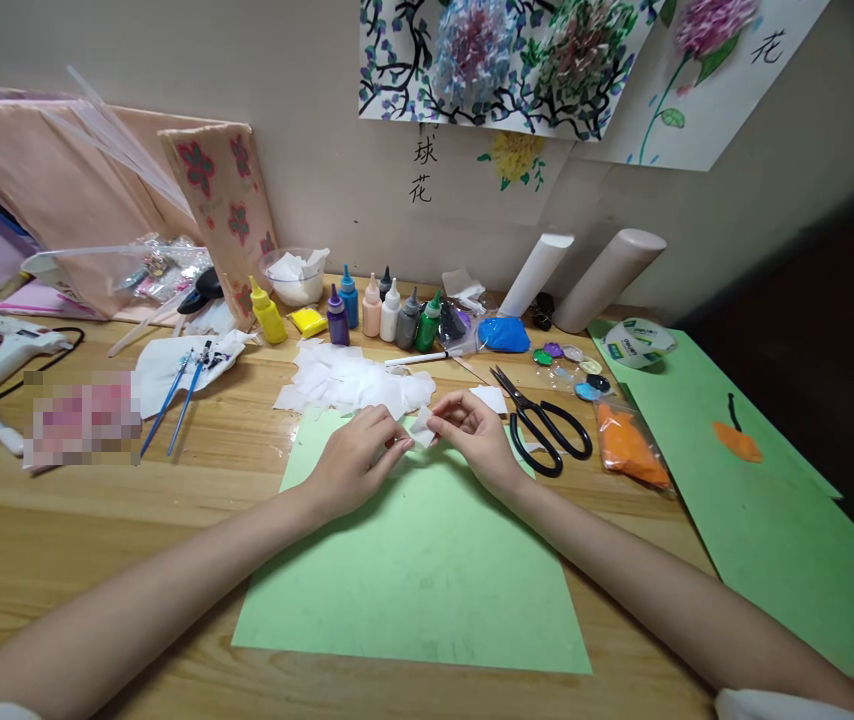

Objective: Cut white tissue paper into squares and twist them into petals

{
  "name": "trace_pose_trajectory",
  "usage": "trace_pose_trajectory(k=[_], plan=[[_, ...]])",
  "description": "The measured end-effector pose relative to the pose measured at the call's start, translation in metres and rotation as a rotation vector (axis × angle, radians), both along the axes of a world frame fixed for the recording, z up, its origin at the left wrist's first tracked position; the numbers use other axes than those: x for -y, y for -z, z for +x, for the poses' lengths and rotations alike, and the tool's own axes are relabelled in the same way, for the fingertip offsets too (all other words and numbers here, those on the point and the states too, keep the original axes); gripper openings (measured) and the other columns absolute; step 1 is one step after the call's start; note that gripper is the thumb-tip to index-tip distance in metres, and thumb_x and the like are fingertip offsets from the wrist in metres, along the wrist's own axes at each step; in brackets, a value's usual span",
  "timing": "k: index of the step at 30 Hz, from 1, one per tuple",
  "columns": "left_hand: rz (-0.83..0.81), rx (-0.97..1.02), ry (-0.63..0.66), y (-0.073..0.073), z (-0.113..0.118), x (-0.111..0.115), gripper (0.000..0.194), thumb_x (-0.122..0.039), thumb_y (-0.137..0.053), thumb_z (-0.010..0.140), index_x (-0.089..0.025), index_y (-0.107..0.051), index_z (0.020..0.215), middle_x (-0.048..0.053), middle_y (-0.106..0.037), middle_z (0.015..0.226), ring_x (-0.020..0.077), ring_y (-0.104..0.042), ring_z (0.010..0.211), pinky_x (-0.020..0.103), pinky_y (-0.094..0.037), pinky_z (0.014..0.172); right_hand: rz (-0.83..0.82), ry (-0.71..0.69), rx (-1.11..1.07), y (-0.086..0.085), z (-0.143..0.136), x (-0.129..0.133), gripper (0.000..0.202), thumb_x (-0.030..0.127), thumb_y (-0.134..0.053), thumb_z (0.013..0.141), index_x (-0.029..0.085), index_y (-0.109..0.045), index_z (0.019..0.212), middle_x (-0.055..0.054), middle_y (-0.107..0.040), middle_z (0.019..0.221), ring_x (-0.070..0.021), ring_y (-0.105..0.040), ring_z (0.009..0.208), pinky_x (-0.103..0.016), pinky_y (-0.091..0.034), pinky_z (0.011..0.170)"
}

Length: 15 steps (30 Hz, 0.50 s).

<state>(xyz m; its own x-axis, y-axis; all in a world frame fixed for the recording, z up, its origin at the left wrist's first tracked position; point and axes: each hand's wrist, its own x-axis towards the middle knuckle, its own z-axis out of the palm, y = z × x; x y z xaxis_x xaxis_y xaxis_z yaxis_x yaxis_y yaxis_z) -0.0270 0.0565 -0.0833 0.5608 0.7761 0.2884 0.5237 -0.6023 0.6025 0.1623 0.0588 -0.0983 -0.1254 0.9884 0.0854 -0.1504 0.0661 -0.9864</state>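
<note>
Bottles (pixel 371 318), eight in all, stand upright in a cluster toward the back edge of the desk (pixel 59 530): one each of yellow, purple, blue, peach, black, white, gray and green. Two cylinders (pixel 537 275) lean on the wall to their right. One pair of scissors (pixel 528 406) lies open just beside the far right corner of a green sheet (pixel 412 570), and two blue brushes (pixel 188 403) rest toward the desk's left edge, near one glue gun (pixel 11 355). White paper scraps (pixel 356 380), too overlapped to count, heap at the sheet's far edge. One small white piece (pixel 422 428) is held between the hands, above that same edge. Thumb and forefinger of the right hand (pixel 476 435) pinch its right side; those of the left hand (pixel 359 460) are nearly closed, pinching its left corner.
</note>
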Motion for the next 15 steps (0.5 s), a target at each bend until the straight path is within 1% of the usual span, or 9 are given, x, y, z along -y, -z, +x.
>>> trace_pose_trajectory(k=[2, 4, 6, 8, 10, 12, 15], plan=[[-0.026, 0.019, 0.014, -0.002, -0.001, 0.0, 0.025, -0.03, -0.037, 0.092, -0.018, -0.054, 0.08, 0.004, -0.053, 0.08, 0.0159, -0.049, 0.078, 0.029, -0.039, 0.07, -0.004, 0.071, 0.004, 0.002, 0.002, -0.003, 0.025, 0.032, -0.072, 0.07, 0.018, -0.054, 0.081, 0.003, -0.058, 0.074, -0.0081, -0.058, 0.057, -0.022, -0.05, 0.055], [-0.039, 0.017, 0.07, -0.004, -0.002, 0.001, 0.025, -0.029, -0.038, 0.091, -0.018, -0.053, 0.076, 0.003, -0.053, 0.077, 0.0158, -0.049, 0.076, 0.029, -0.039, 0.07, -0.017, 0.121, 0.017, 0.004, 0.003, -0.006, 0.028, 0.035, -0.072, 0.068, 0.018, -0.053, 0.079, 0.003, -0.058, 0.072, -0.0077, -0.057, 0.054, -0.022, -0.049, 0.053], [-0.04, 0.016, 0.1, -0.006, -0.002, 0.002, 0.025, -0.03, -0.039, 0.091, -0.018, -0.053, 0.073, 0.003, -0.052, 0.075, 0.0158, -0.048, 0.075, 0.029, -0.039, 0.07, -0.038, 0.115, 0.043, 0.004, 0.002, -0.006, 0.029, 0.036, -0.073, 0.067, 0.017, -0.053, 0.076, 0.003, -0.058, 0.069, -0.0078, -0.057, 0.052, -0.022, -0.049, 0.052], [-0.014, 0.037, 0.039, -0.006, -0.002, 0.002, 0.02, -0.031, -0.043, 0.089, -0.018, -0.053, 0.077, 0.003, -0.053, 0.077, 0.0159, -0.049, 0.076, 0.029, -0.039, 0.07, -0.062, 0.067, 0.066, 0.002, -0.001, -0.003, 0.029, 0.036, -0.073, 0.067, 0.017, -0.053, 0.075, 0.003, -0.059, 0.068, -0.0085, -0.057, 0.053, -0.023, -0.05, 0.052], [0.024, 0.063, -0.079, -0.005, 0.0, 0.003, 0.015, -0.033, -0.05, 0.085, -0.018, -0.053, 0.084, 0.003, -0.054, 0.082, 0.0163, -0.049, 0.078, 0.029, -0.039, 0.07, -0.071, 0.015, 0.071, -0.001, -0.005, 0.002, 0.028, 0.036, -0.073, 0.067, 0.017, -0.054, 0.074, 0.002, -0.059, 0.067, -0.0093, -0.058, 0.054, -0.023, -0.051, 0.052], [0.034, 0.065, -0.161, -0.003, 0.001, 0.002, 0.017, -0.035, -0.053, 0.083, -0.018, -0.052, 0.088, 0.003, -0.055, 0.085, 0.0163, -0.05, 0.08, 0.029, -0.039, 0.069, -0.065, -0.024, 0.056, -0.003, -0.009, 0.006, 0.027, 0.036, -0.073, 0.068, 0.017, -0.054, 0.075, 0.002, -0.06, 0.069, -0.0099, -0.059, 0.056, -0.025, -0.053, 0.055], [-0.008, 0.061, -0.165, 0.0, 0.002, 0.001, 0.018, -0.034, -0.048, 0.087, -0.018, -0.05, 0.08, 0.002, -0.054, 0.08, 0.0149, -0.049, 0.077, 0.027, -0.038, 0.068, -0.073, -0.067, 0.021, -0.004, -0.011, 0.009, 0.026, 0.036, -0.071, 0.07, 0.018, -0.055, 0.081, 0.002, -0.062, 0.071, -0.0112, -0.061, 0.06, -0.027, -0.054, 0.06]])
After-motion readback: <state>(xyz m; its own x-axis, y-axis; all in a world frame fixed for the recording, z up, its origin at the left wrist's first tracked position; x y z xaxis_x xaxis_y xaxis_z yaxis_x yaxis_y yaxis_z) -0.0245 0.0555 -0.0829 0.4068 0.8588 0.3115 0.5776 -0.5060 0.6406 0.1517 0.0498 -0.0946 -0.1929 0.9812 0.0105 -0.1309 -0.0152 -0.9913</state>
